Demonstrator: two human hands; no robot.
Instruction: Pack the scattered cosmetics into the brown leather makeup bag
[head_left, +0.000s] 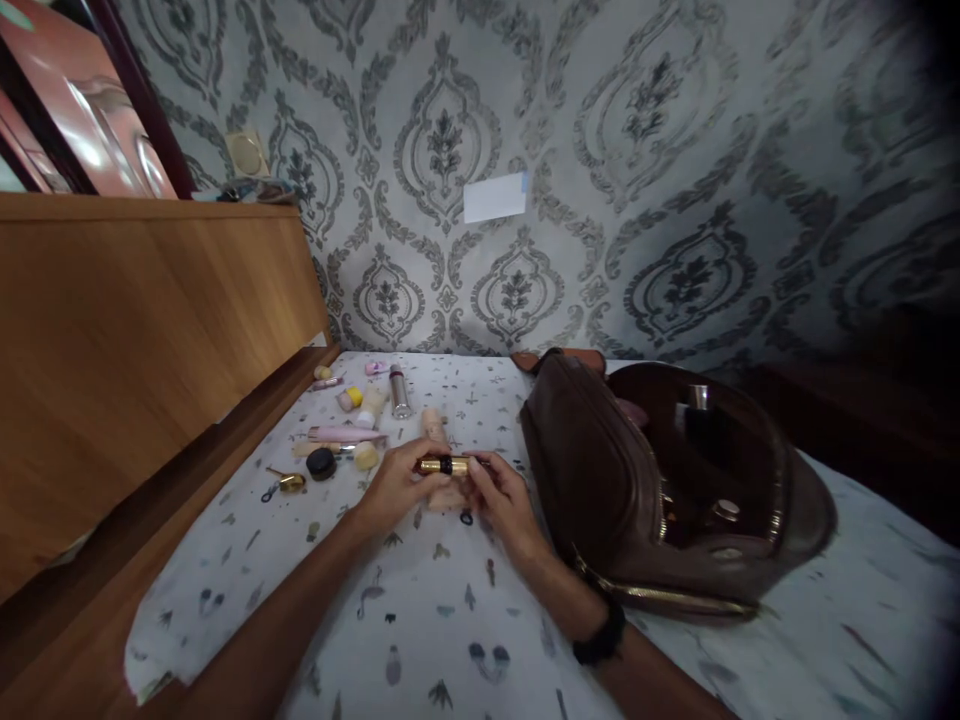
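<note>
Between my hands is a slim gold cosmetic tube (448, 465) with a dark band near its middle, held level above the sheet. My left hand (396, 488) grips its left end with thumb and fingers. The right end is pinched by my right hand (507, 500), and a dark band circles that wrist. Just beyond the hands lies a peach-coloured tube (433, 424). Something beige (446, 498) shows beneath the gold tube, partly hidden, so its kind is unclear. A round black jar (321, 463) and a small cream-coloured jar (366, 456) rest left of my left hand.
An unzipped brown leather bag (600, 470) stands on the right with items inside. Farther left lie a silver bottle (400, 392), a pink tube (341, 434) and a gold item (291, 482). A wooden panel (157, 350) borders the left; a patterned wall (442, 250) rises behind.
</note>
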